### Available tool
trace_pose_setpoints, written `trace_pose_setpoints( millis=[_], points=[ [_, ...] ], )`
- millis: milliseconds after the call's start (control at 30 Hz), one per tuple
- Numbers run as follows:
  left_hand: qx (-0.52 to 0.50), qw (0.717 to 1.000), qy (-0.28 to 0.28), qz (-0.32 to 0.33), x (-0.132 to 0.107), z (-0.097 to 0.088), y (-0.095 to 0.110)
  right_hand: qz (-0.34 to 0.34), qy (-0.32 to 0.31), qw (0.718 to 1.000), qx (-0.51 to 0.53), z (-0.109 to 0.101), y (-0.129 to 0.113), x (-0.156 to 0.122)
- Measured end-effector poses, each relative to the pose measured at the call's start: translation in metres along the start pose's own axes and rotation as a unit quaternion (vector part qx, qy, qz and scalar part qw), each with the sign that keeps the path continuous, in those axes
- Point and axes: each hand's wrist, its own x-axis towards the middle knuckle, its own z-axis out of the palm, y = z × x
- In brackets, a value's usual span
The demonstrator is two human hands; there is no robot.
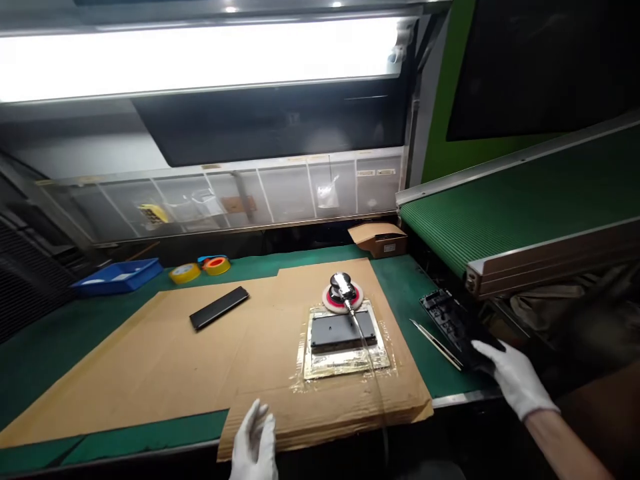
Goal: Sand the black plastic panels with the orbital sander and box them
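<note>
My right hand (513, 377), in a white glove, is closed on the near end of a black plastic part (453, 323) at the bench's right edge. My left hand (255, 440), also gloved, hovers open over the near edge of the cardboard sheet (165, 367) and holds nothing. In the middle of the cardboard a dark plate (343, 331) sits in a taped frame. A round sander (343, 291) with a pink-and-white pad rests just behind it. Another flat black part (219, 307) lies to the left on the cardboard.
Thin tweezers (436, 343) lie beside the black plastic part. Tape rolls (200, 269) and a blue tray (117, 276) stand at the back left, a small cardboard box (380, 239) at the back. A green conveyor belt (520, 207) runs along the right.
</note>
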Motion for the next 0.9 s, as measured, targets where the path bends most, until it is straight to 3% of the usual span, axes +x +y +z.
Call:
trace_pose_setpoints(
  millis=[133, 200, 267, 333, 400, 467, 533, 633, 700, 767, 833, 900],
  points=[
    [0.076, 0.993, -0.016, 0.091, 0.037, 0.016, -0.005, 0.038, -0.050, 0.998, 0.010, 0.028, -0.004, 0.057],
    [0.120, 0.980, -0.040, 0.152, 0.051, 0.029, -0.008, 0.042, -0.083, 0.993, -0.066, 0.035, -0.006, 0.076],
    [0.165, 0.962, -0.060, 0.207, 0.061, 0.042, -0.015, 0.015, -0.079, 0.978, -0.195, 0.034, -0.006, 0.090],
    [0.235, 0.933, -0.064, 0.264, 0.066, 0.053, -0.025, -0.030, -0.039, 0.937, -0.347, 0.029, -0.005, 0.097],
    [0.313, 0.892, -0.056, 0.321, 0.065, 0.061, -0.036, -0.069, 0.012, 0.868, -0.492, 0.032, -0.007, 0.094],
    [0.367, 0.854, -0.042, 0.366, 0.060, 0.066, -0.045, -0.132, 0.056, 0.797, -0.587, 0.054, -0.014, 0.081],
    [0.391, 0.834, -0.023, 0.387, 0.055, 0.067, -0.049, -0.231, 0.052, 0.760, -0.605, 0.100, -0.025, 0.060],
    [0.410, 0.824, -0.005, 0.392, 0.053, 0.068, -0.050, -0.358, -0.110, 0.762, -0.528, 0.206, -0.046, 0.022],
    [0.418, 0.821, -0.004, 0.388, 0.052, 0.068, -0.048, -0.324, -0.188, 0.764, -0.525, 0.280, -0.058, 0.003],
    [0.424, 0.821, -0.006, 0.381, 0.051, 0.068, -0.048, -0.253, -0.218, 0.745, -0.578, 0.340, -0.065, -0.007],
    [0.423, 0.825, -0.008, 0.375, 0.050, 0.068, -0.051, -0.218, -0.219, 0.737, -0.601, 0.377, -0.068, -0.010],
    [0.407, 0.836, -0.015, 0.367, 0.051, 0.067, -0.056, -0.217, -0.218, 0.734, -0.605, 0.392, -0.071, -0.008]
  ],
)
